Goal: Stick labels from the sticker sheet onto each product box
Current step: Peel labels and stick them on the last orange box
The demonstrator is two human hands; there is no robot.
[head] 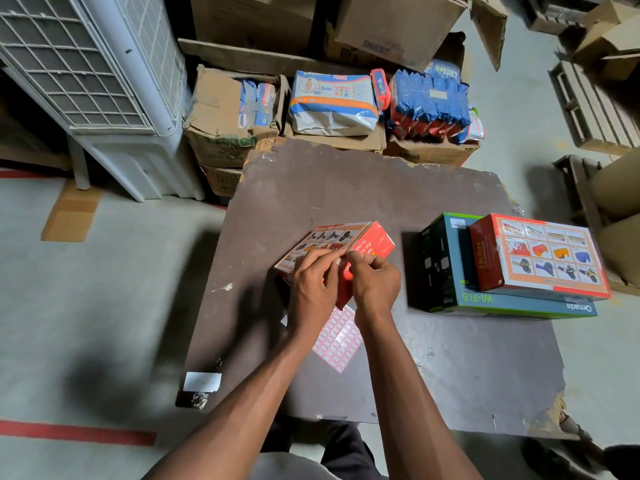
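Warehouse board (346,188) at centre: left hand (311,282) and right hand (375,282) pinch a label (337,262) on the red box (375,239). Best smoothed flat, above the sheet (337,339).

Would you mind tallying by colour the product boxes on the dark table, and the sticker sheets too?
Red boxes: 2, one under both hands, one stacked at the right
Dark teal box: 1, beneath the right red box
Sticker sheet: 1, red-and-white, lying under the wrists
Total: 4
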